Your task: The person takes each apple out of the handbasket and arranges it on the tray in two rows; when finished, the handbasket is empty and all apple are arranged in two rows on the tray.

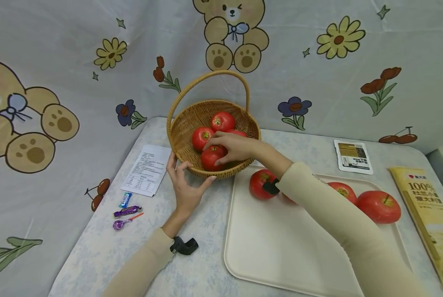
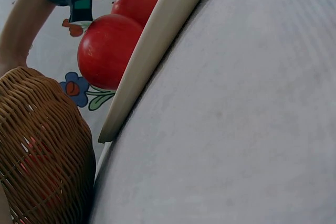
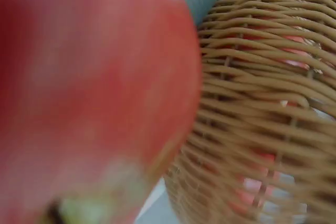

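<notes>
A wicker basket [image 1: 186, 123] with a tall handle leans toward me at the back of the table, several red apples inside. My right hand [image 1: 234, 146] reaches over its rim and grips one apple [image 1: 210, 158], fingers over the top and thumb at the side. My left hand [image 1: 186, 194] holds the basket's near left rim, thumb low and fingers spread along the side. Close by in the right wrist view, another large apple [image 3: 100, 87] stands outside the wicker wall [image 3: 252, 87]. The left wrist view shows the basket's woven side [image 2: 47, 129].
A cream tray [image 1: 281, 247] to the right carries several apples [image 1: 379, 207], some partly behind my right sleeve. Beyond it are a flat packet [image 1: 353, 156] and a yellow pasta bag [image 1: 425, 214]. At left lie a printed sheet [image 1: 147, 170], small wrapped candies [image 1: 127, 211] and a lollipop [image 1: 119, 224].
</notes>
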The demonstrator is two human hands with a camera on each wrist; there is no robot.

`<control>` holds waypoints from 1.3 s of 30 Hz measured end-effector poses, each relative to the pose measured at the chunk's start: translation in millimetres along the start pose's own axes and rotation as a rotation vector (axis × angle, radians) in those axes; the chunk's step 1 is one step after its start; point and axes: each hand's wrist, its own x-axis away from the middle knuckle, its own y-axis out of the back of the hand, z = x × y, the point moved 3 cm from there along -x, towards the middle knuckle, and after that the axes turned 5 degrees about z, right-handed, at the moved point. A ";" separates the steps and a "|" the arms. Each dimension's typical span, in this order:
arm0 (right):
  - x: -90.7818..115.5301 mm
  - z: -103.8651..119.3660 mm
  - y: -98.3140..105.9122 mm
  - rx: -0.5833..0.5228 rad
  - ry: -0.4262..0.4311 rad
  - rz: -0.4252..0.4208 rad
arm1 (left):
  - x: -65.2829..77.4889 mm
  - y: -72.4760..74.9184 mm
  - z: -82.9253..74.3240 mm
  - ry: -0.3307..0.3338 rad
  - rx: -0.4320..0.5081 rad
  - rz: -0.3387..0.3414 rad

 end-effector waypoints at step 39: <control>6.4 22.6 6.7 0.001 0.131 -0.134 | -8.9 5.1 -32.0 -0.047 0.046 -0.021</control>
